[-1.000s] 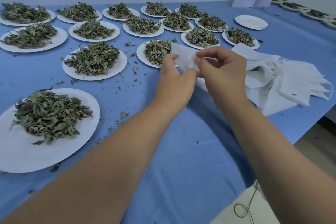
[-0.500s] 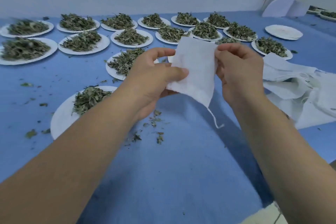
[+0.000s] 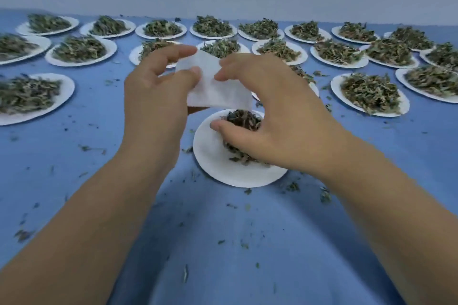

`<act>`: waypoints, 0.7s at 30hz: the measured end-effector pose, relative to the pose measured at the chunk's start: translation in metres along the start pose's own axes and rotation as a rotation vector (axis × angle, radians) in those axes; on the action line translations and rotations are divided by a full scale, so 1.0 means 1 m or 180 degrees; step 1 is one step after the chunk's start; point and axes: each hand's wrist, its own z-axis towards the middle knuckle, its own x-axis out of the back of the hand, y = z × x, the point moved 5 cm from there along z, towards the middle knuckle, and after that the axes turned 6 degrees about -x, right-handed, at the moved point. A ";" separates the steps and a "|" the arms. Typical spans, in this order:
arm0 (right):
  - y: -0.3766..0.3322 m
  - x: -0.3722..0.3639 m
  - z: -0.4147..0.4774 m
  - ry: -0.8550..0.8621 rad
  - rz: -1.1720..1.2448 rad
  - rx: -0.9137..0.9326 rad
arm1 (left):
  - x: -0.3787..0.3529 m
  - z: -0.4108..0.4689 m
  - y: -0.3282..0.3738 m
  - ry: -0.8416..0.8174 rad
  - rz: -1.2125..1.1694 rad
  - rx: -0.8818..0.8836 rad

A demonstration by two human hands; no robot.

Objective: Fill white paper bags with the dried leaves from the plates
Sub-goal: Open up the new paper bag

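above the nearest round white paper plate (image 3: 215, 161), a flat white paper bag (image 3: 218, 89) hangs in the air, held there, i judge, so that anything spilled falls back onto the plate rather than the blue cloth (image 3: 223, 242). the left hand (image 3: 158, 86) pinches the bag's left side, thumb on the near face and forefinger behind the top corner; that grip steadies the bag and leaves its upper edge free. the right hand (image 3: 270, 116) arches over the right side, fingertips (image 3: 223, 74) on the upper edge, thumb spread low and apart, just over the dark heap of dried leaves (image 3: 244, 117) on the plate. whether those fingertips nip the paper or only touch it i cannot tell. it looks as if the mouth is being teased apart, the bag flat and unfilled. many other plates (image 3: 65, 89) heaped with leaves sit in rows toward the wall, well apart from the hands; loose crumbs of leaf litter the cloth.
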 end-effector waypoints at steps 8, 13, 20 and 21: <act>0.000 -0.001 0.026 0.0653 0.0662 -0.0400 | 0.014 0.005 0.015 0.0341 -0.0569 -0.0210; 0.004 -0.021 0.049 0.0210 0.3005 -0.1719 | 0.020 0.004 0.025 -0.0515 0.1581 -0.1577; -0.008 -0.035 0.037 -0.0144 0.2478 -0.1517 | 0.013 0.008 -0.002 -0.1114 0.2341 -0.0791; -0.010 -0.035 0.035 -0.0175 0.2385 -0.1471 | 0.014 0.008 -0.005 -0.1143 0.2278 -0.0698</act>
